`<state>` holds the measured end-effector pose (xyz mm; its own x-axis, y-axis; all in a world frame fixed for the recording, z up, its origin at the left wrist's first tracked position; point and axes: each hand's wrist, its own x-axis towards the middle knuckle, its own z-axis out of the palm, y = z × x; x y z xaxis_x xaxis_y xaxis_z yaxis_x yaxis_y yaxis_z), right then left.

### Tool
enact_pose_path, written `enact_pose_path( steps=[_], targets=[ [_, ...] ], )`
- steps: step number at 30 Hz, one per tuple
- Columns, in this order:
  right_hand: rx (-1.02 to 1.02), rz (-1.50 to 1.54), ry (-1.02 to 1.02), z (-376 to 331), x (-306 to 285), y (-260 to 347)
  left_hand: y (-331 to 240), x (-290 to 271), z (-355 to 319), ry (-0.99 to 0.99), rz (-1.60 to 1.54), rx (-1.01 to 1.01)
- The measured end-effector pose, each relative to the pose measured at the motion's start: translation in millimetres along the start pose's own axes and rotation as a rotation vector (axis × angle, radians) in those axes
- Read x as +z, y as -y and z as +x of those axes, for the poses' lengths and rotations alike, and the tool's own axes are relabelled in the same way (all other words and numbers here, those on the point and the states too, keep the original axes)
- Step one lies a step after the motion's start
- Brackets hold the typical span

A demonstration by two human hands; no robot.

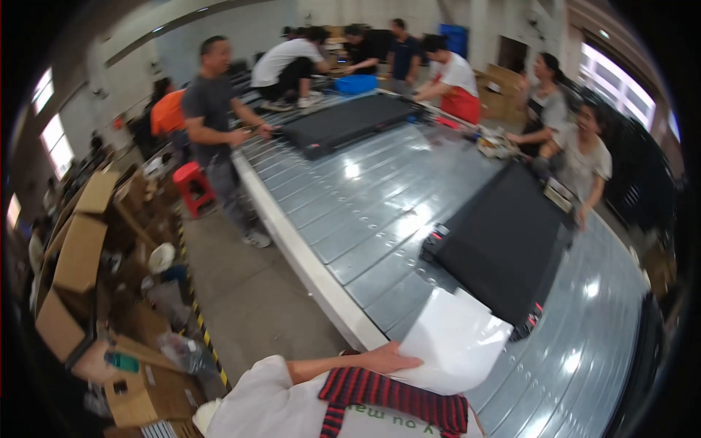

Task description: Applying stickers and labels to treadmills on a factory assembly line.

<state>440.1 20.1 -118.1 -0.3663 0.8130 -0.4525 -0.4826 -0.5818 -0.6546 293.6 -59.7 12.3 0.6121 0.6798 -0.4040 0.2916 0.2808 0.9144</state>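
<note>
Pale walls [131,80] enclose a large workshop, where a long, ribbed, silvery metal table [380,190] runs from near right to far left. A thin, glossy white sheet [456,343], single or stacked I cannot tell, is held up at the table's near end. The left hand [391,358] is clamped on its left edge; the right hand is out of view, so its state cannot be told. Just beyond the sheet, a flat black rectangular panel [504,233] lies on the table, with a person in a light top [584,153] standing at the right side. Another black panel [350,123] lies at the far end, near a round blue plastic tub [356,85]. On the left, a person in a dark grey shirt [212,106] stands beside the table, near a red plastic stool [191,182]. Open brown cardboard boxes [80,252] crowd the near left.
</note>
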Motion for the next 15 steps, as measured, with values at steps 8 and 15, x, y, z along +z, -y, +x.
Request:
enact_pose_path(
  steps=[8, 15],
  targets=[
    [-0.155, 0.170, -0.272, -62, -71, -1, -41, -6, -8, -0.136, -0.002, -0.169],
    [-0.248, 0.207, -0.261, -73, -83, 32, -1, -40, -18, -0.506, -0.335, 0.029]
  ],
)
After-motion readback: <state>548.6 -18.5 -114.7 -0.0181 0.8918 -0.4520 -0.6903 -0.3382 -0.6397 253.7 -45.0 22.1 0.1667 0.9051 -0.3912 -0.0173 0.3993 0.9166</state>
